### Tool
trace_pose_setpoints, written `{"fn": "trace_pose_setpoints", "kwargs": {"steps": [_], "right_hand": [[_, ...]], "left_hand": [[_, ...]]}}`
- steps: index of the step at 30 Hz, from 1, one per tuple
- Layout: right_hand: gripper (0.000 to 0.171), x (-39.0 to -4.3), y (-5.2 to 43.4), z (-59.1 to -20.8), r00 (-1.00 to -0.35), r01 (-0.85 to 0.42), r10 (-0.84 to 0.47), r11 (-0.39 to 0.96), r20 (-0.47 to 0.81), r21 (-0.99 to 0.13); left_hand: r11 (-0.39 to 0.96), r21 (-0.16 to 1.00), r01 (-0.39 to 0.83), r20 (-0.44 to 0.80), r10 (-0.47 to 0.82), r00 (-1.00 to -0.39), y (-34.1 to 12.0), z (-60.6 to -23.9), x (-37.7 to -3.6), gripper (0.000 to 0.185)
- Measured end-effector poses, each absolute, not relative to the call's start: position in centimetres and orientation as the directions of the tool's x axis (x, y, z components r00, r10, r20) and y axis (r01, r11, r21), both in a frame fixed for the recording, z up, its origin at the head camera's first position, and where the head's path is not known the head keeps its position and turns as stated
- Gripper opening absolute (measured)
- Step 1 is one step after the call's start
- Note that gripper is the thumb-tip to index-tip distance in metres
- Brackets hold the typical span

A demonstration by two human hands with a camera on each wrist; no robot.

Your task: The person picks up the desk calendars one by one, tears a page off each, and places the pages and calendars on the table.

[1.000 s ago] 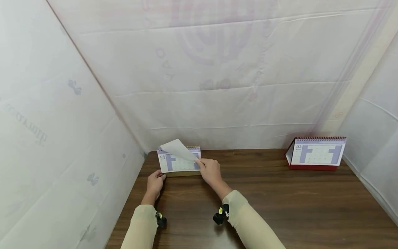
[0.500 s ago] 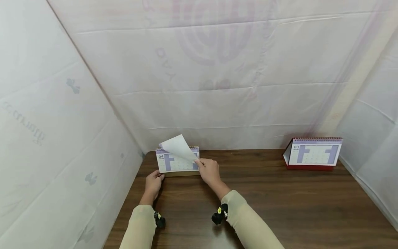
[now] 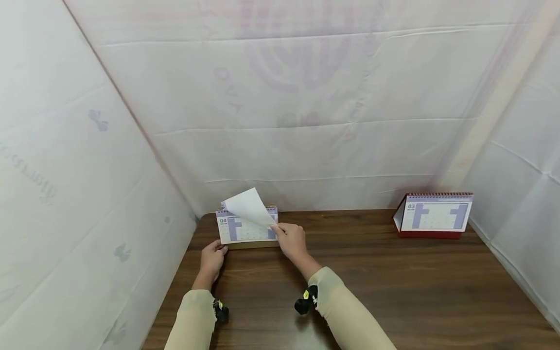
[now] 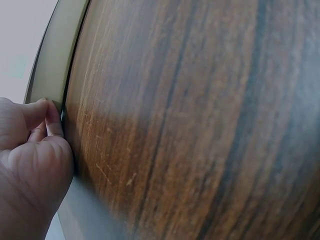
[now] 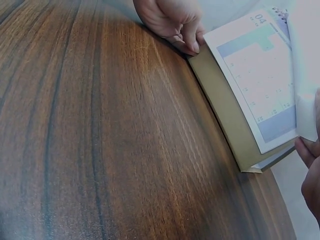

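A desk calendar (image 3: 245, 230) showing "04" stands at the back left of the wooden table (image 3: 393, 282). My right hand (image 3: 288, 236) pinches the lower right corner of its front page (image 3: 250, 206), which is lifted and curls up toward the spiral. My left hand (image 3: 213, 257) grips the lower left corner of the calendar's tan base, fingers curled against it. In the right wrist view the calendar (image 5: 255, 75) lies between the left hand (image 5: 170, 20) and the right hand's fingers (image 5: 312, 170). The left wrist view shows the left hand (image 4: 30, 170) at the base's edge (image 4: 50, 65).
A second desk calendar (image 3: 435, 214) showing "03", on a red base, stands at the back right of the table. White sheeting (image 3: 284, 121) walls the table in at the back and on both sides.
The right hand has lifted the page a little higher and it curls more. The left hand stays at the base's corner.
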State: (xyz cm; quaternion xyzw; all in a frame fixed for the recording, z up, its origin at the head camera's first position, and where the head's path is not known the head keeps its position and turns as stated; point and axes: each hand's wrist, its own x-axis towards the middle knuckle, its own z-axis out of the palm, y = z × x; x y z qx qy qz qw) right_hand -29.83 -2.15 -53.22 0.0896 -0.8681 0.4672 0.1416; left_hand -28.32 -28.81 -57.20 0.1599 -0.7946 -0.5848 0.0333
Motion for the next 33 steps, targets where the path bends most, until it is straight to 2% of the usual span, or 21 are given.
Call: {"fn": "trace_pose_setpoints", "kwargs": {"steps": [19,28,33], "right_hand": [[0.026,-29.70,-2.09,-52.78,-0.948,-0.271,-0.003,0.529,0.318,-0.804],[0.027,-29.83,-1.94,-53.27,-0.965,-0.217,0.036,0.455,0.261,-0.864],[0.027,-29.79,-1.98,-53.46,-0.967,-0.207,0.038,0.457,0.252,-0.865]], "left_hand": [[0.229,0.949,-0.216,-0.148,-0.280,-0.948,-28.66,-56.97,-28.32,0.048],[0.230,0.949,-0.215,-0.145,-0.287,-0.947,-28.58,-57.06,-28.37,0.048],[0.225,0.950,-0.215,-0.151,-0.274,-0.950,-28.77,-57.14,-28.27,0.049]]}}
